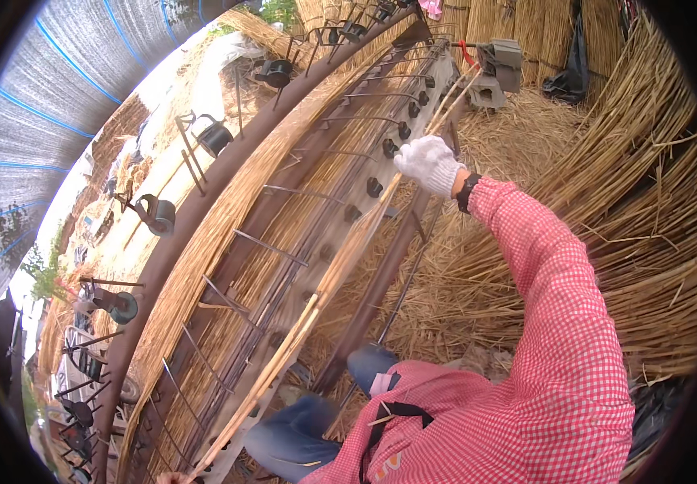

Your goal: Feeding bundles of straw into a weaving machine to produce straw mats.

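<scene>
My right hand, in a white knit glove, is closed around a few long straw-coloured reed stalks. They slant down to the lower left along the near side of a reed-mat weaving frame, their middle blurred. At the bottom edge a sliver of my bare left hand shows beside the stalks' lower end; its grip is cut off from view. Beyond the stalks lies a woven reed mat on the frame, crossed by thin metal rods. A pale strip with black knobs runs alongside the mat.
A brown metal pipe carrying dark spools and prongs curves along the far side. Loose reeds are heaped at the right, above straw-covered ground. Grey blocks stand at the frame's upper end. My bent knees are close to the frame.
</scene>
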Motion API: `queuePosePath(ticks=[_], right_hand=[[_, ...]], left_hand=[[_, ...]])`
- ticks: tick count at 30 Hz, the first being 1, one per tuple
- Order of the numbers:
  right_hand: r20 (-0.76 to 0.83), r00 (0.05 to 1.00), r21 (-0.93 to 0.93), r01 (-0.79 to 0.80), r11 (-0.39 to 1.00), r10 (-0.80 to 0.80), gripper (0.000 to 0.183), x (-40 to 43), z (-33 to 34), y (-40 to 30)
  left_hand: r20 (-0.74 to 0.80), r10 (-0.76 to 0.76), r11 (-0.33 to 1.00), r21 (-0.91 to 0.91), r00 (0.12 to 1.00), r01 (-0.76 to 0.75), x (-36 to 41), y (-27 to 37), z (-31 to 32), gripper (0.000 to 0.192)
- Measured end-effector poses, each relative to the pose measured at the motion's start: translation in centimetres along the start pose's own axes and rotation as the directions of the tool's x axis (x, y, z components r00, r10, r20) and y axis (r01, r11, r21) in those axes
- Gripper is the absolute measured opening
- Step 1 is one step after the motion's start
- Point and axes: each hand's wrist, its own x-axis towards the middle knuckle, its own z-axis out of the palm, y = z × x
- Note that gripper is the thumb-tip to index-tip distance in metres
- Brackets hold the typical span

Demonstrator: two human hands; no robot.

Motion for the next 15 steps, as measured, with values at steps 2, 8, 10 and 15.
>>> queuePosePath(ticks=[2, 8, 10, 15], right_hand=[[-0.071, 0.997, -0.019, 0.026, 0.999, -0.027, 0.012, 1.9, -1.1, -0.3], [-0.188, 0.977, 0.026, -0.094, 0.995, 0.097, 0.013, 12.0, 0.9, 1.2], [-0.18, 0.981, 0.087, -0.054, 0.995, 0.069, 0.019, 14.7, 3.2, -2.1], [-0.123, 0.986, 0.27, 0.141, 0.953, -0.111, 0.018, 13.5, 3.1, -12.7]], left_hand=[[-0.208, 0.18, 0.98, 0.118, 0.961, -0.158, 0.4, 3.8, -5.7, 0.043], [-0.077, -0.211, 0.886, -0.436, 0.974, 0.157, 6.0, -2.9, -9.4, 0.045], [-0.297, 0.084, 0.987, 0.157, 0.951, -0.038, 7.0, -10.2, -5.5, 0.044], [-0.325, -0.268, 0.887, 0.285, 0.907, 0.364, 10.2, -13.4, -9.3, 0.031]])
